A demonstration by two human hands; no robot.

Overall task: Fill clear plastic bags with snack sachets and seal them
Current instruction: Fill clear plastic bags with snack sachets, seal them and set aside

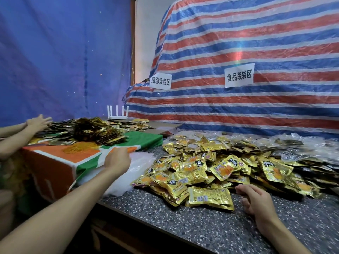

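Left arm is stretched out long across the near-left corner, with the left hand [117,159] turned knuckles-up right at the edge of the orange and green cloth [88,162]. It sits on top of the stack of clear bags [141,160]. The fingers curl under and away from view, so I honestly can't tell if they've pinched a bag or not.

Right hand [256,198] is just lying on the counter [201,228], fingers loose and a bit spread, holding nothing. Its fingertips are just beside the near edge of the sachets [211,171], a big gold heap covering the middle and right of the counter. More crinkly clear plastic lies at the far right behind the heap.

Counter is dark speckled stone. The cloth covers a raised box on the left, and on it there's a tangle of yellow rubber bands [78,147] and a pile of darker packets [95,131]. Another person's hand [38,122] reaches onto that pile from the far left.

A white router [117,112] stands at the far end. Behind it all hang a blue tarp [55,52] on the left and a striped tarp [256,43] on the right, which has two paper signs [239,75] stuck on it.
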